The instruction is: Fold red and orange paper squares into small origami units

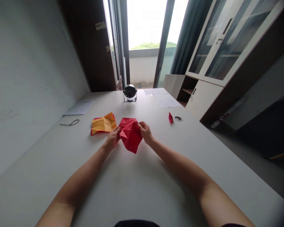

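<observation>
A creased red paper sheet (130, 135) is held just above the white table (137, 186) in front of me. My left hand (113, 138) pinches its left edge, fingers closed on the paper. My right hand (145, 131) grips its upper right edge in the same way. Just left of the left hand lies a crumpled orange paper sheet (104, 123) on top of another red sheet. A small folded red paper piece (170, 118) stands to the right, apart from both hands.
A small round desk fan (130, 93) sits at the far table edge. White sheets (79, 107) lie at the left and far right, a black cable loop (70, 123) at the left. A round cable hole (178, 118) is beside the small red piece. Cabinets stand to the right.
</observation>
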A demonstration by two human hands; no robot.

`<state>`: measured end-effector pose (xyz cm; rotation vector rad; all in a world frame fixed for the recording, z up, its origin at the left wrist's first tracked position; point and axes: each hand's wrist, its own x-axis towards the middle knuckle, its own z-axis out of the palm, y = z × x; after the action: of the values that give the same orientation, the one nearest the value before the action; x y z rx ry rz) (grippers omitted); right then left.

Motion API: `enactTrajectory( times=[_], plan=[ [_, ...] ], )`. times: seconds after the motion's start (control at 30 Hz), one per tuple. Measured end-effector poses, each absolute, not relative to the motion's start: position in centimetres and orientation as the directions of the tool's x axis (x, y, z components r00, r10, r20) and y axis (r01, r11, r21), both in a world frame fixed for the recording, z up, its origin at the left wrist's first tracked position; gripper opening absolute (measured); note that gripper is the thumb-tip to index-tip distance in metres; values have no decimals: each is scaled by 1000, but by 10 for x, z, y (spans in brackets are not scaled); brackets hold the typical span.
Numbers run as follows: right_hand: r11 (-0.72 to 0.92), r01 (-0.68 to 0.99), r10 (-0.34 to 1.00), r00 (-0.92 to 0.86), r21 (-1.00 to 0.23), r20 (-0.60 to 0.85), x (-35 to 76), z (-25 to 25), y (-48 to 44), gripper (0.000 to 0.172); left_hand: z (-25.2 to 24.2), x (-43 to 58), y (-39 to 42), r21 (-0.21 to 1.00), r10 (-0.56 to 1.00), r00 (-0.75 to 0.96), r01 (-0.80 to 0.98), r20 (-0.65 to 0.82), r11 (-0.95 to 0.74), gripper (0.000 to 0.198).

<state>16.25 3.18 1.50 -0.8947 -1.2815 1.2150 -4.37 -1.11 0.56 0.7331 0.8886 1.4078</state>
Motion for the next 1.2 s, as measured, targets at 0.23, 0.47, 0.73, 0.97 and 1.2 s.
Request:
enactTrajectory(
  times=[0.23,0.47,0.73,0.97,1.2],
  plan=[
    [167,-117,975,-128,-979,182,166,13,34,27,2,-46,-8,872,986,-154,-490,-64,-20,38],
    [219,-15,972,-84,-975,220,168,7,40,20,-1,-44,-8,891,964,-229,-453,-132,15,34],
    [266,26,960,-100,-964,263,172,19,32,27,-3,-32,-10,943,979,-134,-318,-151,101,38],
    [434,244,901,-129,-867,414,170,21,28,22,4,-27,-15,959,990,-77,-270,-117,92,34],
    [288,235,948,70,-928,312,181,4,53,14,8,-39,-9,903,951,-303,-423,-63,-75,23]
  ],
)
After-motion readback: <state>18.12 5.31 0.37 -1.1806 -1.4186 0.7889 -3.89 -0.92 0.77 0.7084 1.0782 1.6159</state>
